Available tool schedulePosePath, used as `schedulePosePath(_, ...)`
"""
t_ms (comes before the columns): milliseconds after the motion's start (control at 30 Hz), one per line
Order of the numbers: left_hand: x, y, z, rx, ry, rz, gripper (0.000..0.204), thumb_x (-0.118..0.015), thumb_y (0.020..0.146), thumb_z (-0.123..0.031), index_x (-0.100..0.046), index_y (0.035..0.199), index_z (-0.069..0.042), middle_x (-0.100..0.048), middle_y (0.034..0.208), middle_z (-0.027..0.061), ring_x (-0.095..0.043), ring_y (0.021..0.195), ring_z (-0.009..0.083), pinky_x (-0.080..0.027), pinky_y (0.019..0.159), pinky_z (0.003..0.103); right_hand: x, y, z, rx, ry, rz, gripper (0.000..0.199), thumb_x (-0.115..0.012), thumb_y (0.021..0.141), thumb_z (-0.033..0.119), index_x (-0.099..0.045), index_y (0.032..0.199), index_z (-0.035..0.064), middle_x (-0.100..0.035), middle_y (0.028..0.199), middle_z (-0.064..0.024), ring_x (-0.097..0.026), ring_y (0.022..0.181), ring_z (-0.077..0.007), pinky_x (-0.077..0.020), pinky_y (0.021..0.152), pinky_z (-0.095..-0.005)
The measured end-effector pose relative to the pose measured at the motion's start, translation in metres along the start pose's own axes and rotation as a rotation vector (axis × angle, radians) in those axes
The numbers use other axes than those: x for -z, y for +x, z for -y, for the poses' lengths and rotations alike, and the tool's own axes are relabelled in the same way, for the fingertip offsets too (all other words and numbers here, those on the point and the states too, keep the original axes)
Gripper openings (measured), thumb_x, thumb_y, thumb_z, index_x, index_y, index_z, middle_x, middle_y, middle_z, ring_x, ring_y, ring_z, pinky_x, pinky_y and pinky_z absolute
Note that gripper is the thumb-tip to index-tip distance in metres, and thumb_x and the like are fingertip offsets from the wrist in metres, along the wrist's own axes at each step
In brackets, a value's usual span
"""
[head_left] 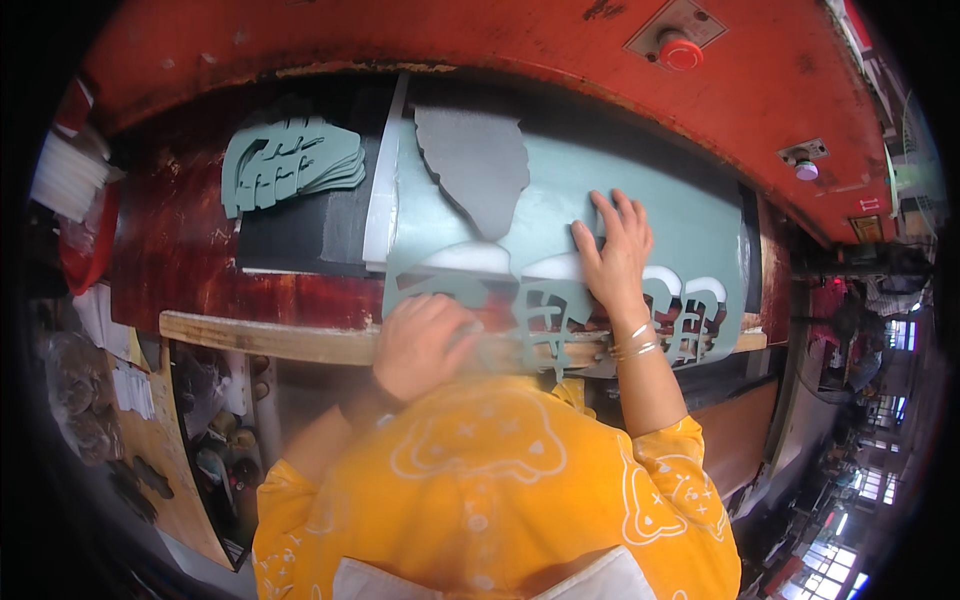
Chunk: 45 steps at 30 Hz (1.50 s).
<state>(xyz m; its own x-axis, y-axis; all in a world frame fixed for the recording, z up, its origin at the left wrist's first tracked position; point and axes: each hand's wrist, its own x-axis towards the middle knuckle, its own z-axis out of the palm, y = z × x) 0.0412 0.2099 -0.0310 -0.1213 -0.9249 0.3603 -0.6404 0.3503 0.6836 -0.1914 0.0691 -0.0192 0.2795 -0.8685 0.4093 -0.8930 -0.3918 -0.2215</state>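
The green sheet point(640, 215) is lying flat on the table point(300, 340) – the right hand point(612, 250) is pressing it down, fingers spread, while the left hand point(425, 345) is gripping its cut-out edge. Finished cutouts point(290, 165) are stacking beyond the left hand.

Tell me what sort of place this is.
Probably a factory floor with a die-cutting press. A large orange machine housing carries a red push button, a grey-green foam sheet has shapes punched out, and cut grey-green pieces lie stacked nearby.
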Motion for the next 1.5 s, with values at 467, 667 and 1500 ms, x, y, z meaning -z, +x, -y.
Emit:
schedulePosePath(467,-0.024,-0.009,-0.003,-0.074,0.224,-0.111,0.015,-0.068,0.077,-0.017,-0.058,0.071,-0.007,-0.054,0.068,0.0088,-0.055,0.067,0.0291,-0.041,0.063,0.039,-0.02,0.006,0.07,0.293,0.142,-0.041,0.079,-0.073,0.073,0.037,-0.04,0.134,0.0,-0.053,0.118,-0.0172,-0.045,0.114,-0.0375,-0.0283,0.1,-0.0494)
schedulePosePath(667,-0.023,-0.01,0.001,-0.096,0.197,-0.117,0.016,-0.068,0.077,-0.017,-0.058,0.069,-0.007,-0.056,0.068,0.0082,-0.056,0.068,0.0287,-0.041,0.063,0.038,0.002,-0.01,0.063,0.134,0.501,0.033,0.057,-0.069,0.079,0.02,-0.047,0.128,0.0004,-0.054,0.121,-0.0157,-0.042,0.121,-0.0336,-0.0319,0.103,-0.0447)
schedulePosePath(1500,-0.025,-0.017,-0.004,-0.073,0.265,-0.187,0.018,-0.065,0.079,-0.02,-0.062,0.068,-0.007,-0.06,0.069,0.009,-0.058,0.07,0.0292,-0.044,0.068,0.039,0.075,-0.137,-0.064,0.101,0.262,0.112,0.033,-0.062,0.085,0.016,-0.057,0.116,0.0048,-0.062,0.104,-0.0112,-0.058,0.095,-0.0233,-0.0424,0.087,-0.0351)
